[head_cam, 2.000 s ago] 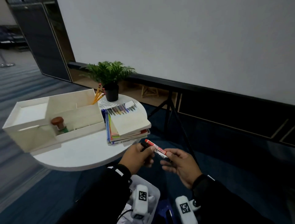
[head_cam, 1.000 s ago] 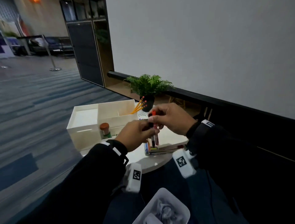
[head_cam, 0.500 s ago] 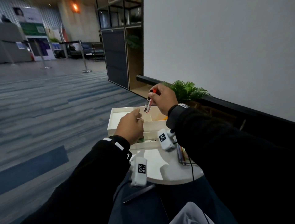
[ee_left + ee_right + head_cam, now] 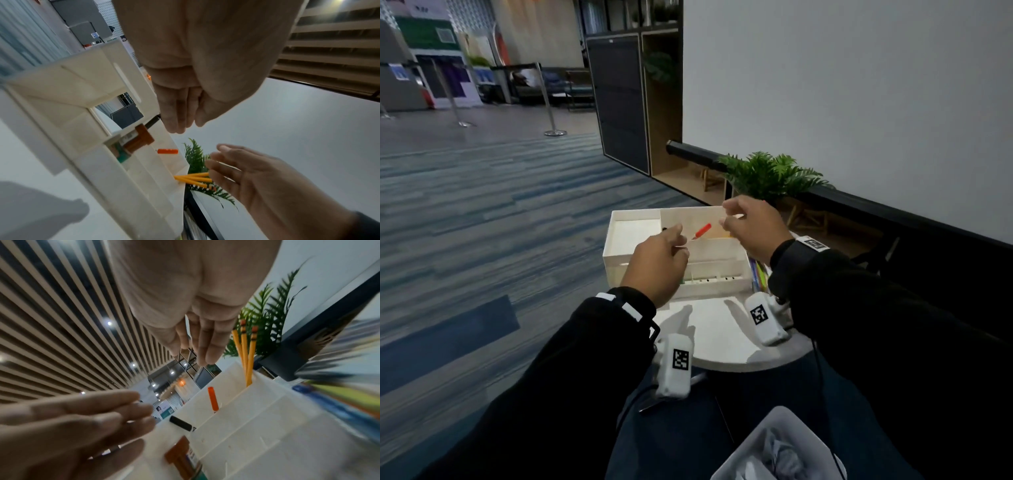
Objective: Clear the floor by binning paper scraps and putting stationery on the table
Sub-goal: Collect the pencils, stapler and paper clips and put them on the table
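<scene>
A red-capped marker (image 4: 703, 230) leans in a back compartment of the white desk organizer (image 4: 709, 253) on the round table (image 4: 719, 342). A black-capped marker (image 4: 180, 423) leans in the organizer to its left. My left hand (image 4: 674, 240) hovers at the organizer's front, fingers relaxed and holding nothing. My right hand (image 4: 732, 219) hangs just above the back right corner, also with nothing in it. In the wrist views the left hand (image 4: 183, 123) and right hand (image 4: 193, 353) show loose fingers, apart from both markers.
Yellow pencils (image 4: 244, 353) stand in the organizer's right corner, and a brown-capped bottle (image 4: 179, 456) sits in its front slot. A potted fern (image 4: 770, 174) and stacked books (image 4: 758, 274) are beyond and right. A white bin (image 4: 784, 445) with crumpled paper is at my feet.
My right hand carried the markers up over the organizer and let them go; they now lean inside it. Both hands have come off them and the view has turned left.
</scene>
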